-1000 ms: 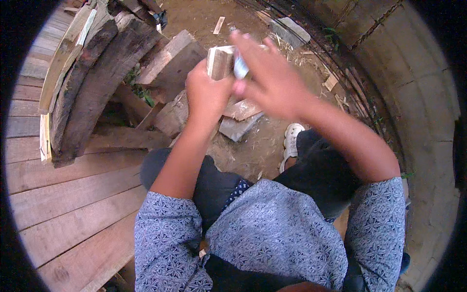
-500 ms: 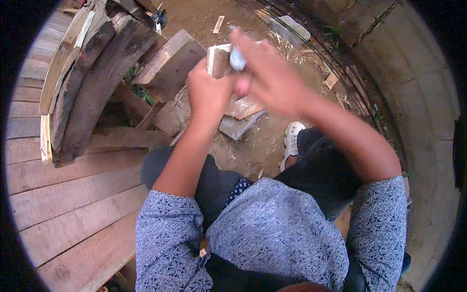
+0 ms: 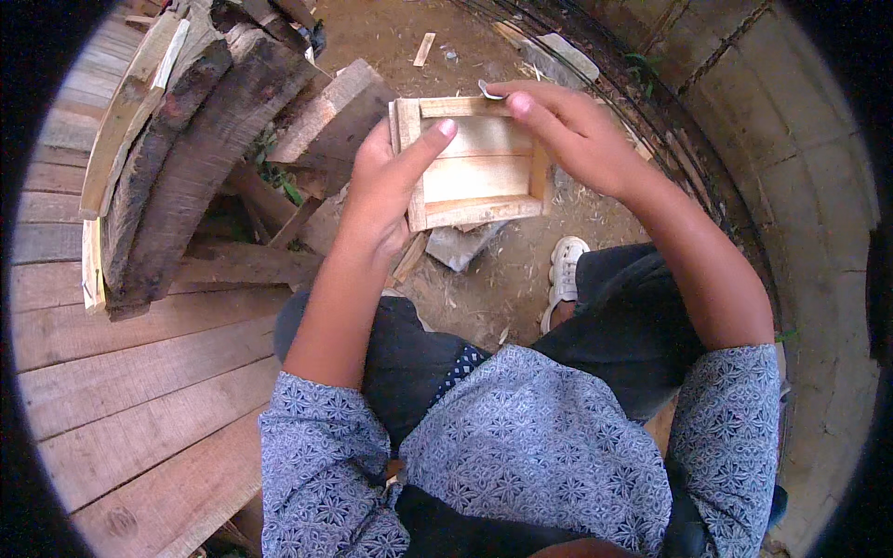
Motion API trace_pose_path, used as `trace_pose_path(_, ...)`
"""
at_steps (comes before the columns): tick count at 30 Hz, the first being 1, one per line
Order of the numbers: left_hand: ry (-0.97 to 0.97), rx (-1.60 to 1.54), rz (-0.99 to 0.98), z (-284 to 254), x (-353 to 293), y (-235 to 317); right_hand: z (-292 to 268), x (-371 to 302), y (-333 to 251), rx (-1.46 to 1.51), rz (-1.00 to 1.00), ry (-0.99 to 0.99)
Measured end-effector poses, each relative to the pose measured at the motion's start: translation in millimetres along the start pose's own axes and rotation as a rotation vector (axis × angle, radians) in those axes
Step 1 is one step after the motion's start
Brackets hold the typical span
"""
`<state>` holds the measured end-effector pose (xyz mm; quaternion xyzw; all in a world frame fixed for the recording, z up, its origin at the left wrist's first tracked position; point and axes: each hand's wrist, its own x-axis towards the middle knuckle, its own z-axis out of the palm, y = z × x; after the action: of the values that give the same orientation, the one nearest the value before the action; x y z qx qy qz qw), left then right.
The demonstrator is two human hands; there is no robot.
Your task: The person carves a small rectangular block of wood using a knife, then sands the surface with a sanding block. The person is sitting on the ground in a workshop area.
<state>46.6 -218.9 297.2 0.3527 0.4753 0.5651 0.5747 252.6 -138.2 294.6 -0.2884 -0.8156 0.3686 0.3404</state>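
A small, shallow wooden box of pale wood is held up in front of me, its hollow side facing me. My left hand grips its left side, with the thumb over the frame and the fingers hidden behind. At the upper right corner my right hand is closed, thumb laid on the top rim. Between its fingers shows the edge of a thin pale grey piece, perhaps folded sandpaper; most of it is covered by the fingers.
Rough wood slabs lean at the upper left beside a thick wood block. Planks run along my left. Below the box a grey stone lies on dirt. Dark rods follow the wall at right.
The box has been turned from edge-on so its hollow side now faces me. My right hand, blurred by motion before, has moved right and steadied at the box's upper right corner.
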Motion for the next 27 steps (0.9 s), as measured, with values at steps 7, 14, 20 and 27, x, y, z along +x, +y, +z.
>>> trace_pose_path(7, -0.059, 0.072, 0.040, -4.2, -8.0, -2.8, -3.4, -3.5, -2.7, 0.057, 0.167, -0.149)
trace_pose_path(14, 0.012, 0.167, 0.229, 0.8, -6.5, -14.2, 10.1, 3.3, 3.0, 0.015, -0.006, 0.082)
trace_pose_path(20, -0.090, -0.200, -0.010, 3.6, -13.1, -19.5, 1.7, 5.7, -1.9, -0.182, -0.142, 0.066)
trace_pose_path(27, -0.042, -0.081, 0.039, 10.9, -15.7, -32.8, 14.5, 3.3, 5.7, -0.632, -0.090, 0.067)
